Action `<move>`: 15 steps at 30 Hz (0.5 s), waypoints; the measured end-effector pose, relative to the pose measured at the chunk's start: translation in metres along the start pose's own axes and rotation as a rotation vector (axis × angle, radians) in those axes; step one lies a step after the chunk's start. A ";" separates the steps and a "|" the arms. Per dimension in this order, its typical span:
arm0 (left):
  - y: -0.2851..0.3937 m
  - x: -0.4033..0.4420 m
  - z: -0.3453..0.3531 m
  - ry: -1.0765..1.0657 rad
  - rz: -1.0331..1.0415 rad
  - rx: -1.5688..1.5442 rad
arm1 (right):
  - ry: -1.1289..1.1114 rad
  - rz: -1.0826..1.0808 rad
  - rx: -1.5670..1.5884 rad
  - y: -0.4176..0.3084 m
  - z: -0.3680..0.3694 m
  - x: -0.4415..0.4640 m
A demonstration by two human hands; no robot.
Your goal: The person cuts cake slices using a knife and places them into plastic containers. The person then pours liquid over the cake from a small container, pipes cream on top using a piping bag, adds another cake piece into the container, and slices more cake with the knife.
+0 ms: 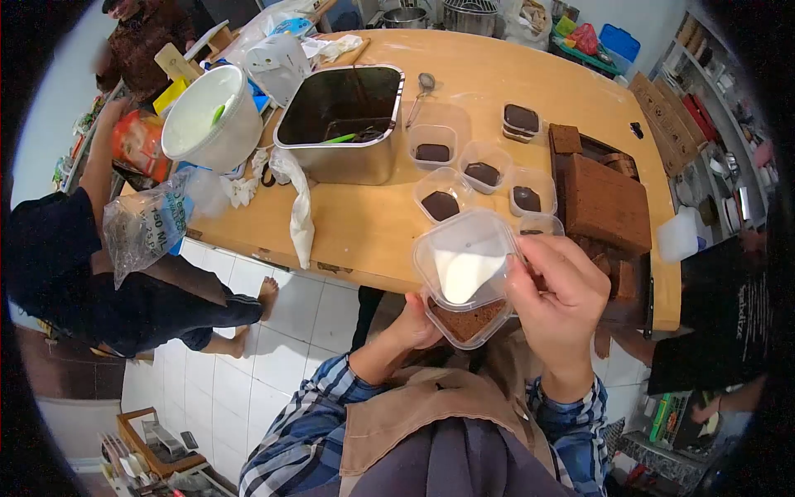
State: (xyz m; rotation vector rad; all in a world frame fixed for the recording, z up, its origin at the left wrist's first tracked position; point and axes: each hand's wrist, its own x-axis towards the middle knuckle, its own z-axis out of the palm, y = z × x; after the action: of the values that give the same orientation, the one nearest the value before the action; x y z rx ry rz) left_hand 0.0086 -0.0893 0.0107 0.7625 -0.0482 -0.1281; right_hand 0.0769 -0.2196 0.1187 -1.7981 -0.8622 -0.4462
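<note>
My right hand (559, 290) pinches the edge of a clear plastic lid (439, 240), tilted over a container. Through the lid shows something white and smooth. My left hand (414, 323) grips the square clear container (469, 321), which has brown cake in it. Just beyond, several small clear cups with dark filling, such as this cup (482, 172), stand on the wooden table (364, 219). To their right lies a tray (648, 286) of brown cake blocks (609, 203).
A deep metal pan (339, 161) of dark chocolate and a white bucket (203, 132) stand at the left. Beside them a person (58, 248) stands near a clear plastic bag (145, 224). Other people are at the upper left and right. A spoon (421, 91) lies behind the cups.
</note>
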 end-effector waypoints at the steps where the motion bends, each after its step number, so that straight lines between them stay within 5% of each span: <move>1: 0.000 0.000 0.001 0.011 0.000 0.010 | -0.003 -0.005 -0.005 0.000 0.000 0.000; 15: 0.009 0.000 0.010 0.021 0.035 0.048 | 0.001 -0.061 -0.032 -0.002 0.006 0.002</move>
State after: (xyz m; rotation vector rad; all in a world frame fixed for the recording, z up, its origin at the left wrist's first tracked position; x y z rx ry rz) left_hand 0.0083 -0.0900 0.0245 0.8106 -0.0451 -0.0855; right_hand 0.0762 -0.2131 0.1195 -1.8044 -0.9158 -0.5024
